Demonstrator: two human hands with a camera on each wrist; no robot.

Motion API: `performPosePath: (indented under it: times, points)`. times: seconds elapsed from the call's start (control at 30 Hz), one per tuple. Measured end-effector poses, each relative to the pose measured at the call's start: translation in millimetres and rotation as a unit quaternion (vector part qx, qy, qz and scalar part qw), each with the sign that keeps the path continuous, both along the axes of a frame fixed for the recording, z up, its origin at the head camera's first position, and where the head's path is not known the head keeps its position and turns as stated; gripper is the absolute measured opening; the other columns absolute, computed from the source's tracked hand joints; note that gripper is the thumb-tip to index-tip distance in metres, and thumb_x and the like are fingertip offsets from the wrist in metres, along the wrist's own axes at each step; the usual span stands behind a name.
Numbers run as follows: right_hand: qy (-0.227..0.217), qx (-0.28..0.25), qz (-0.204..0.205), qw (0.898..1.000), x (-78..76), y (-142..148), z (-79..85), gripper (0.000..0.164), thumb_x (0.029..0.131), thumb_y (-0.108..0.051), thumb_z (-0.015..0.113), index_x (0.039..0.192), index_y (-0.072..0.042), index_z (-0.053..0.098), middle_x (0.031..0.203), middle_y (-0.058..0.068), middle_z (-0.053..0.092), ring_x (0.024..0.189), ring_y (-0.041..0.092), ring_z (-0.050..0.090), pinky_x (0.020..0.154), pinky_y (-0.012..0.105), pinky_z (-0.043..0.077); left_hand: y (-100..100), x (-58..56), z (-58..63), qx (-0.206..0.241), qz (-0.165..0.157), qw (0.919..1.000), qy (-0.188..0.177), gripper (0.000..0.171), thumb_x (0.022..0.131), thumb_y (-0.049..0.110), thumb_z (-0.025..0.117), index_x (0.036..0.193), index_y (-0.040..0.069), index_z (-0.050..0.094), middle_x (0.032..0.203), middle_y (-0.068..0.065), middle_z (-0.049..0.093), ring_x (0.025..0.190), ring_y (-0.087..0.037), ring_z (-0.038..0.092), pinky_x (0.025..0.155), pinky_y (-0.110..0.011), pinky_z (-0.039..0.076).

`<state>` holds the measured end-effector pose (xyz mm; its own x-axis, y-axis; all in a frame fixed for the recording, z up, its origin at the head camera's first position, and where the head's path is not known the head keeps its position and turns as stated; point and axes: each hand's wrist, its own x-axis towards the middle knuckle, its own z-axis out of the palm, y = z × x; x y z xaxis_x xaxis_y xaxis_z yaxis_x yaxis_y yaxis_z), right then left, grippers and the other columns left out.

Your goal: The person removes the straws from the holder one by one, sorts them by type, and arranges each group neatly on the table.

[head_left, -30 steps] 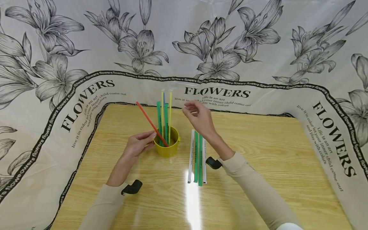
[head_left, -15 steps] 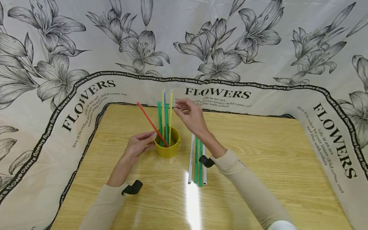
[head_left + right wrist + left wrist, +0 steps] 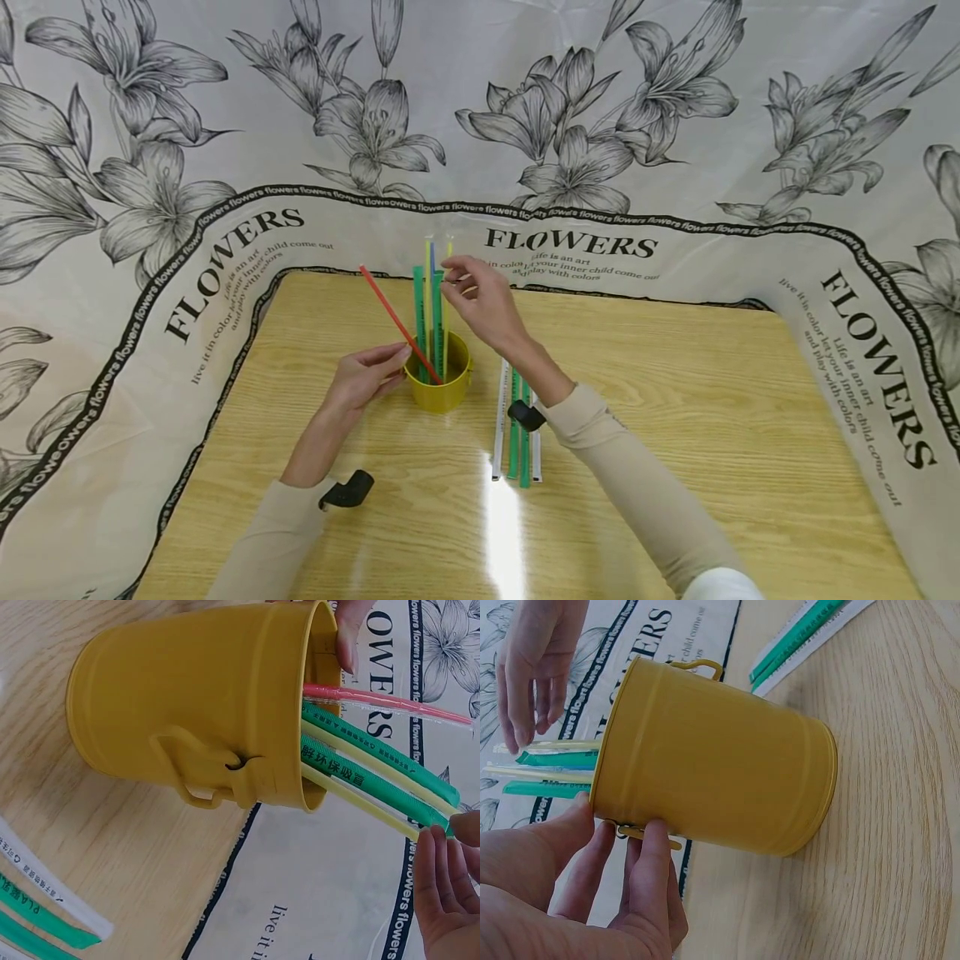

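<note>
A small yellow metal bucket (image 3: 438, 396) stands upright on the table with several straws in it. My left hand (image 3: 363, 379) grips its left side, thumb at the rim and fingers by the side handle. In the bucket a red straw (image 3: 390, 312) leans left. Green paper-wrapped straws (image 3: 375, 776), yellow straws (image 3: 360, 801) and a blue straw (image 3: 432, 252) stand more upright. My right hand (image 3: 487, 304) is at the upper ends of the green and yellow straws, its fingertips right beside them, with a gap between thumb and index finger in the head view.
Right of the bucket, white-wrapped straws (image 3: 498, 437) and green-wrapped straws (image 3: 524, 467) lie side by side on the wooden table (image 3: 675, 375), partly under my right forearm. A floral cloth (image 3: 420, 221) hangs behind and around the table.
My right hand has moved left, from above the lying straws to the tops of the straws in the bucket. My left hand and the bucket have stayed in place.
</note>
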<state>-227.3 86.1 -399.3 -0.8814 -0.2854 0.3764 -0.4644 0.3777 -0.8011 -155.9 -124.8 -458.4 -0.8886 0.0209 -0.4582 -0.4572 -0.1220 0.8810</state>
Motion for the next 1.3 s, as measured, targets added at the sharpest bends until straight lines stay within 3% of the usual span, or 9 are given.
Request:
performPosePath:
  times: [0.3, 0.77, 1.1, 1.3]
  points:
    - [0.022, 0.047, 0.012, 0.999, -2.3, -3.7, 2.8, 0.031, 0.100, 0.001, 0.063, 0.131, 0.006, 0.064, 0.103, 0.016, 0.063, 0.087, 0.026, 0.069, 0.078, 0.031, 0.062, -0.9, -0.5, 0.9, -0.001, -0.003, 1.0000, 0.001, 0.043, 0.099, 0.018, 0.073, 0.138, 0.002, 0.065, 0.130, -0.011, 0.068, 0.097, -0.007, 0.071, 0.099, -0.032, 0.057]
    - [0.021, 0.053, 0.011, 0.998, 1.4, -4.0, 4.0, 0.014, 0.101, -0.004, 0.066, 0.114, 0.002, 0.068, 0.110, 0.020, 0.058, 0.085, 0.028, 0.066, 0.075, 0.034, 0.061, 0.1, -1.6, -1.1, -0.015, 0.002, 0.9999, -0.005, 0.043, 0.098, 0.020, 0.074, 0.137, 0.002, 0.066, 0.121, -0.006, 0.070, 0.099, -0.009, 0.069, 0.101, -0.035, 0.056]
    - [0.018, 0.081, -0.001, 0.997, -1.4, -6.2, 6.7, 0.027, 0.101, -0.004, 0.065, 0.127, 0.004, 0.066, 0.105, 0.019, 0.058, 0.082, 0.028, 0.064, 0.072, 0.036, 0.058, -0.8, -1.3, -0.5, -0.013, 0.002, 0.9999, -0.007, 0.044, 0.098, 0.020, 0.074, 0.137, 0.002, 0.065, 0.124, -0.009, 0.069, 0.103, -0.012, 0.070, 0.102, -0.036, 0.055]
    - [0.014, 0.114, -0.007, 0.993, -2.6, -7.1, 7.6, 0.022, 0.102, -0.007, 0.065, 0.121, 0.003, 0.069, 0.101, 0.016, 0.059, 0.079, 0.027, 0.060, 0.073, 0.036, 0.054, -0.8, -1.3, 0.0, -0.008, 0.001, 1.0000, -0.005, 0.043, 0.099, 0.018, 0.073, 0.138, 0.002, 0.064, 0.130, -0.011, 0.068, 0.103, -0.011, 0.071, 0.103, -0.038, 0.054]
